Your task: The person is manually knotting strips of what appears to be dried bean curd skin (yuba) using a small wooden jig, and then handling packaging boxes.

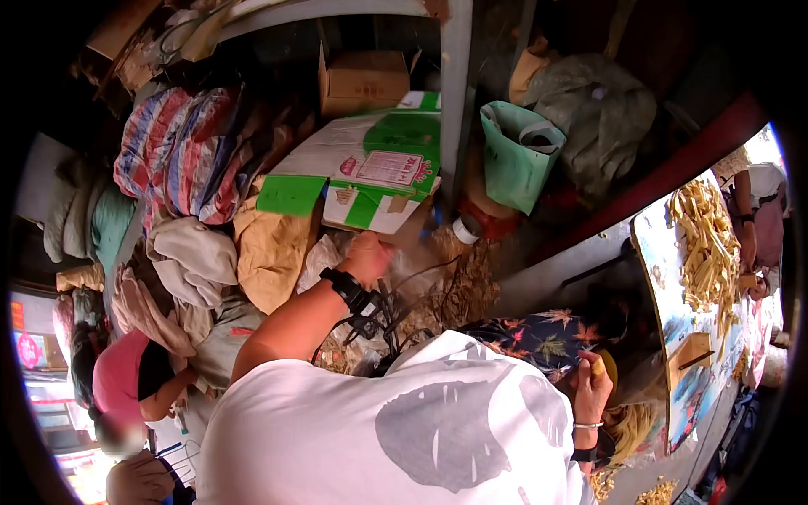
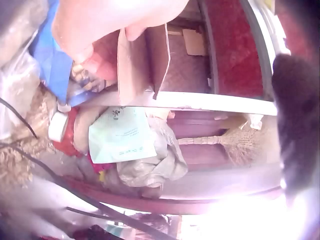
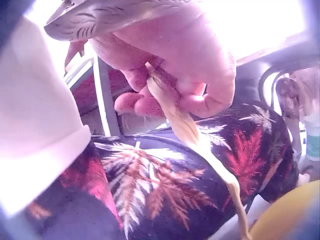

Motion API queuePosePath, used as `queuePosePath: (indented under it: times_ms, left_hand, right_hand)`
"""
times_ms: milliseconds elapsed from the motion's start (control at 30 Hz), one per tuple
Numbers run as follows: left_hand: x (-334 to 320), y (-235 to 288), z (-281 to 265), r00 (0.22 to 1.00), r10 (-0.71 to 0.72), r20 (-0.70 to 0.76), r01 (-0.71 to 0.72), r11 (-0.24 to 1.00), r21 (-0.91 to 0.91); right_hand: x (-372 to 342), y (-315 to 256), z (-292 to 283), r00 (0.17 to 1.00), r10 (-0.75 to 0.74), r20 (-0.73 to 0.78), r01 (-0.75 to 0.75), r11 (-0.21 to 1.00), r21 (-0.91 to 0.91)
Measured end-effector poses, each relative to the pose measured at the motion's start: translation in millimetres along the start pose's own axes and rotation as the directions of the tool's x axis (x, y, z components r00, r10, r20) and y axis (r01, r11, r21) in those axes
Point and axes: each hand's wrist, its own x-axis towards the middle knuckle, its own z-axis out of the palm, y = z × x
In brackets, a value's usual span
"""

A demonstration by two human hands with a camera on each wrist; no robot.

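Observation:
My left hand [image 1: 368, 259], with a black watch at the wrist, is at the lower edge of a white and green cardboard box [image 1: 337, 147]. In the left wrist view, the curled fingers of this hand [image 2: 112, 22] grip a brown cardboard flap [image 2: 132, 70]. Low on the right of the head view, my right hand [image 1: 592, 387] is raised beside dark leaf-patterned cloth [image 1: 539, 341]. The right wrist view shows that hand [image 3: 175, 60] pinching a long, pale yellow, twisted strip [image 3: 187, 132], which hangs down over the cloth.
Black cables [image 1: 387, 324] lie near my left wrist. A green bag [image 1: 518, 156] and a grey plastic bag [image 1: 593, 105] stand beyond a metal post [image 1: 456, 93]. Yellow strips [image 1: 707, 244] are heaped on a board at right. Another person [image 1: 126, 374] is at lower left, near sacks.

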Motion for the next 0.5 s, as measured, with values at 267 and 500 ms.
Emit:
queuePosePath:
  times_ms: [267, 500]
  left_hand:
    - [-57, 71, 60, 0.956, -0.282, 0.081, 0.285, 0.827, -0.485]
    - [-76, 60, 32, 0.909, -0.406, 0.096, 0.352, 0.624, -0.698]
  right_hand:
    - [44, -84, 44, 0.906, -0.299, 0.300, 0.350, 0.927, -0.135]
    - [75, -107, 77, 0.896, -0.078, 0.437, 0.047, 0.996, 0.081]
